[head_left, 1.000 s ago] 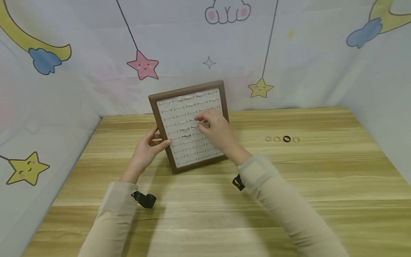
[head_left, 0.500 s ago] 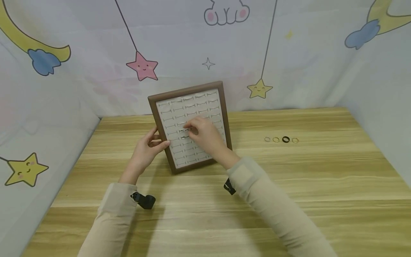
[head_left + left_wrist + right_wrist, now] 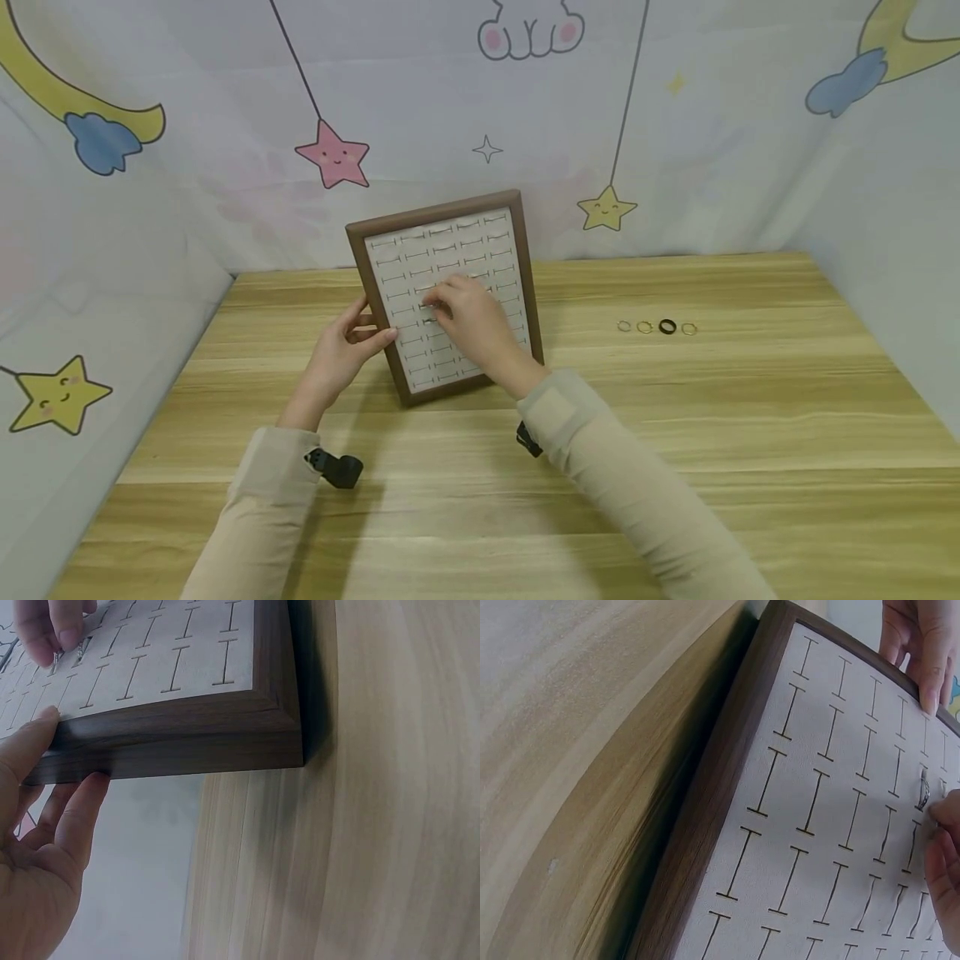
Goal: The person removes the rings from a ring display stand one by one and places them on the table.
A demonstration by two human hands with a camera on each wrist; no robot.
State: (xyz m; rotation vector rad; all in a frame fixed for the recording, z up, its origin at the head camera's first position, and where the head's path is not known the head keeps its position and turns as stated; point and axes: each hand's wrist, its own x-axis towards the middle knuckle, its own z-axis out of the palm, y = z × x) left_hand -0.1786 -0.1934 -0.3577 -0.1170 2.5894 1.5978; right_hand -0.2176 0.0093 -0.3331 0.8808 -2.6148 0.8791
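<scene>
Pale cloth (image 3: 420, 92) printed with stars, moons and blue clouds hangs behind and at both sides of me, and below it spreads the wood-grained worktop (image 3: 450, 500). My beige sleeves (image 3: 251, 508) reach over that from the near side. The brown-rimmed display frame (image 3: 438, 212) stands tilted between my hands, its lower edge down by the worktop. Inside the rim, a white panel (image 3: 780, 832) carries staggered rows of narrow slots, each capped with a short bar at both ends. My left hand (image 3: 337, 354) grips the frame's left side, thumb laid on the front of the rim and the other fingers round behind that edge. My right hand (image 3: 476, 321) is in front of the panel, its thumb and forefinger drawn together, pinching a silver ring (image 3: 55, 661) at the slots; whether it sits inside one, I cannot tell. A black wrist camera (image 3: 341, 469) is strapped at my left wrist, and part of another shows under my right cuff. Smallest are the rest of the rings: a second silver band (image 3: 924, 791) stands in a slot just beside my pinching fingers, and four loose rings (image 3: 667, 332), one silver, two gold and one black, lie in a row on the worktop, well to the right of the frame.
</scene>
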